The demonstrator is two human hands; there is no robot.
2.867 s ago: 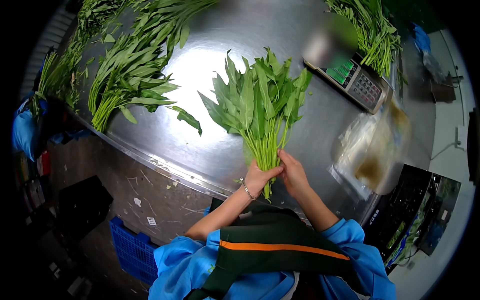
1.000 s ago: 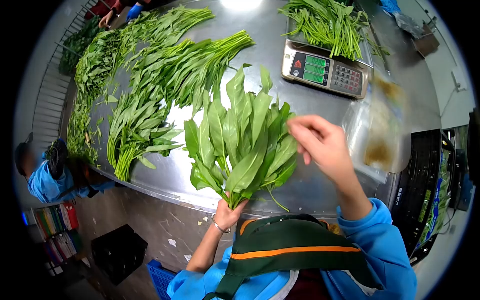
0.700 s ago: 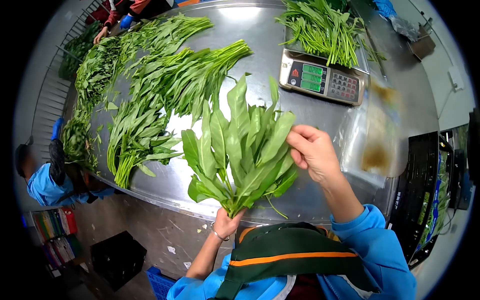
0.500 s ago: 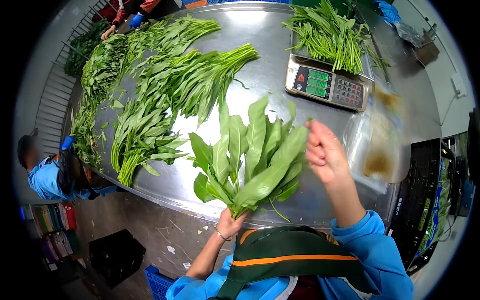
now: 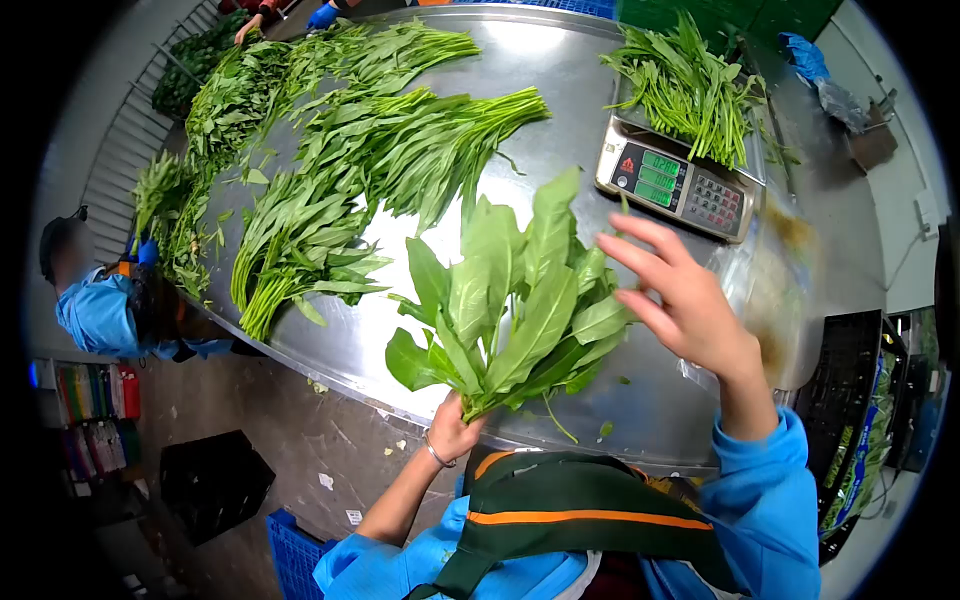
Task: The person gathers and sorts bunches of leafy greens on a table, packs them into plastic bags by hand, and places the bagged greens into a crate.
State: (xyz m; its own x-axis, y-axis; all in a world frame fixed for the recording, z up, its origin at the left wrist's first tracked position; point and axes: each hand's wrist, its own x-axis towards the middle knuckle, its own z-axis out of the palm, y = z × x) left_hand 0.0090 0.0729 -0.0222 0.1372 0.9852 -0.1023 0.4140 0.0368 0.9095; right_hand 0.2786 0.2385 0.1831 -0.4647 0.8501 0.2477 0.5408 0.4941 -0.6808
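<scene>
**Left hand holds the stem end; leaves fan to one o'clock, right hand off their three o'clock flank**

The left hand (image 5: pixel 455 428) is closed around the base of the water spinach bunch (image 5: pixel 510 310), low and near the steel table's (image 5: pixel 560 80) front edge. Taking twelve as straight away from the wearer, the bunch's long axis runs from that fist towards one o'clock, leaves spreading wide at the far end.

The right hand (image 5: pixel 672 285) is at three o'clock from the leaves, fingers loosely spread and thumb apart, with no grasp on the bunch. It is the nearer hand to the right-hand leaves; the left is the one at the stems. A thin green sliver (image 5: pixel 625 204) shows by its index fingertip; whether it is pinched there, I cannot tell.

Farther out, the digital scale (image 5: pixel 680 180) sits at twelve o'clock from the right hand, with loose greens (image 5: pixel 690 90) on its platform. A clear plastic bag (image 5: pixel 745 280) lies just beside the hand, at three o'clock.

From the held bunch, one laid bundle (image 5: pixel 300 250) is between nine and ten o'clock, its stems towards seven. Another bundle (image 5: pixel 430 140) lies at eleven, stems towards two. At nine o'clock, well apart, is a co-worker's gloved hand (image 5: pixel 148 252).
</scene>
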